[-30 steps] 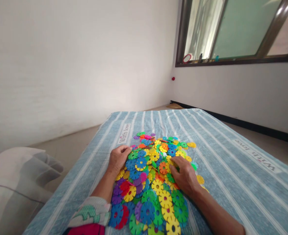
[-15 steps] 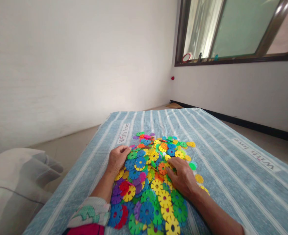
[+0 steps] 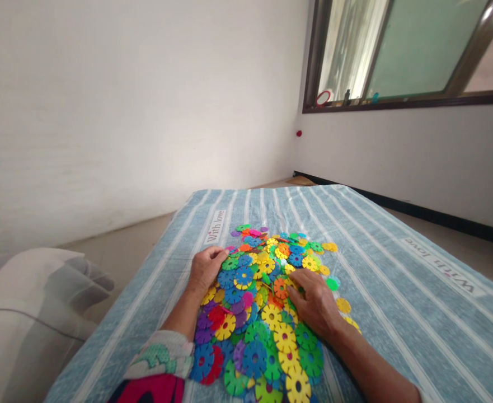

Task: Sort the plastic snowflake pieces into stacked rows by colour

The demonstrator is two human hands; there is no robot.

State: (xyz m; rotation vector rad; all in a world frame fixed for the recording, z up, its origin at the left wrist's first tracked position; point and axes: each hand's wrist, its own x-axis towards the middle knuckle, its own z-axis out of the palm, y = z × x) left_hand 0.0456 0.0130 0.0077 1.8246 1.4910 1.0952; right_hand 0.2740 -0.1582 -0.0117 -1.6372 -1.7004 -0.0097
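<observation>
A heap of notched plastic snowflake discs in blue, yellow, green, red, purple and orange lies spread between my hands. My left hand (image 3: 206,270) rests at the heap's left edge, thumb and fingers drawn together close to a green disc (image 3: 230,263). Whatever may be in that pinch is hidden. On the right side of the heap lies my right hand (image 3: 317,298), with a gap between thumb and forefinger beside an orange disc (image 3: 280,287). I see nothing held in it. Closer to me are a large blue disc (image 3: 246,358) and a yellow disc (image 3: 298,385).
Blue striped cloth (image 3: 397,313) covers the table under the discs. Loose yellow discs (image 3: 343,305) lie right of my right hand. A pale draped cover (image 3: 28,324) stands at the left, and a wall (image 3: 137,112) rises behind the table.
The whole view has shifted slightly, so everything appears a little further right. Both hands keep their places on the heap, and the discs look unchanged.
</observation>
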